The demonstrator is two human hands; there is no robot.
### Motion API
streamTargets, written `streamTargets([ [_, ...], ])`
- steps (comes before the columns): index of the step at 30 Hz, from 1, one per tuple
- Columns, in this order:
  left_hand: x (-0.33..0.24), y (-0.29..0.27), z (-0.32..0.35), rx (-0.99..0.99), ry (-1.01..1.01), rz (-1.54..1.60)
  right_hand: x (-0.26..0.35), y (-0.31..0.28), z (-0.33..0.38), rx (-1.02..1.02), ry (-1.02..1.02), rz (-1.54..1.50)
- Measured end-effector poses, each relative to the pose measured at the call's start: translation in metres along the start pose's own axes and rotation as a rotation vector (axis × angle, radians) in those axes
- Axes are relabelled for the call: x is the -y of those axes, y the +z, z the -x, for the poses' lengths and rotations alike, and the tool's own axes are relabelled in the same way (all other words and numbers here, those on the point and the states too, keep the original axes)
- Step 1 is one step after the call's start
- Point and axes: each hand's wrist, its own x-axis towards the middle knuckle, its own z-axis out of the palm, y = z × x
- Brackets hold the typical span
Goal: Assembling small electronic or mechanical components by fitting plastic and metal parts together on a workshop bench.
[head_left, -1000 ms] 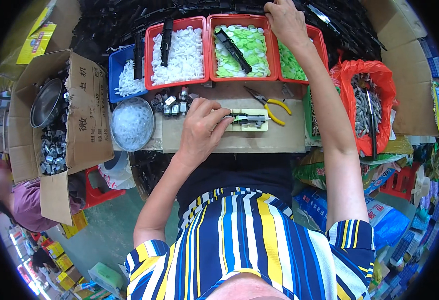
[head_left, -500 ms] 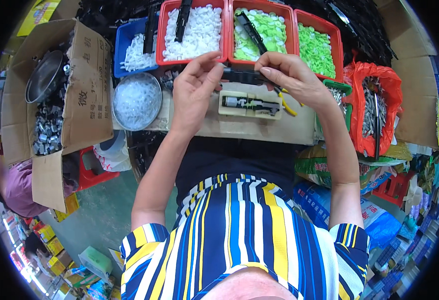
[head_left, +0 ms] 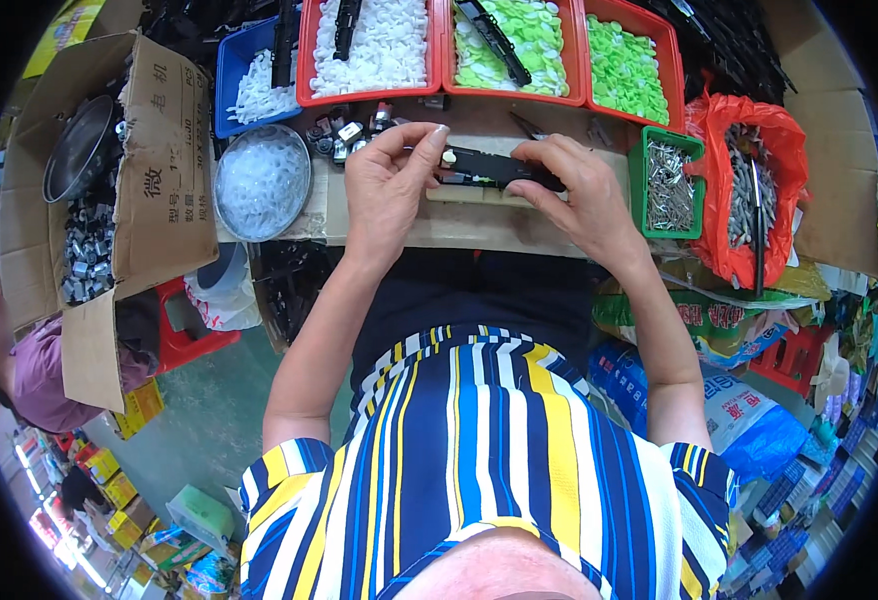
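Note:
My right hand [head_left: 584,200] is closed on the right part of a long black plastic casing piece [head_left: 486,165], fingers above and thumb below. The piece lies level over a cream holding block [head_left: 499,198], which it mostly covers, along with the parts in that block. At the casing's left end my left hand [head_left: 387,190] is closed, thumb and forefinger pinched together; what they hold, if anything, is too small to make out. A small whitish bit [head_left: 449,158] shows at that end, beside the left fingers. Dark plier jaws [head_left: 529,126] stick out beyond my right hand.
Red bins of white caps [head_left: 374,50] and green caps [head_left: 627,75] stand along the back, black casings across some. Left are small metal motors [head_left: 344,135], a bowl of clear pieces [head_left: 263,185] and a carton [head_left: 169,150]. Right are a green screw tray [head_left: 671,185] and a red bag [head_left: 749,200].
The black casing piece has come down over the cream block, covering the parts seen there before. My right hand has moved lower; the whole view has shifted slightly.

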Motion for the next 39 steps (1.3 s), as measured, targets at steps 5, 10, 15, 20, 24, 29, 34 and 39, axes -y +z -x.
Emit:
streamTargets([
  [5,0.002,-0.005,0.000,-0.054,-0.015,-0.023,-0.003,0.009,0.003,-0.002,-0.050,0.107],
  [10,0.001,-0.015,0.005,-0.117,0.045,-0.160,-0.005,0.007,0.002,0.042,-0.050,0.241],
  [15,0.007,-0.023,0.004,-0.121,0.057,-0.200,-0.011,0.011,0.002,0.087,-0.104,0.309],
  [20,0.011,-0.023,0.003,-0.095,0.061,-0.173,-0.008,0.013,0.000,0.112,-0.089,0.339],
  [24,0.013,-0.021,0.005,-0.092,0.133,-0.239,-0.008,0.012,0.000,0.119,-0.086,0.298],
  [29,0.008,-0.016,0.009,-0.051,0.206,-0.374,-0.007,0.010,-0.002,0.114,-0.112,0.302],
  [34,0.002,-0.013,0.014,-0.037,0.205,-0.436,-0.006,0.008,-0.003,0.117,-0.109,0.290],
  [39,0.001,-0.010,0.016,-0.021,0.239,-0.451,-0.008,0.001,-0.005,0.069,-0.135,0.296],
])
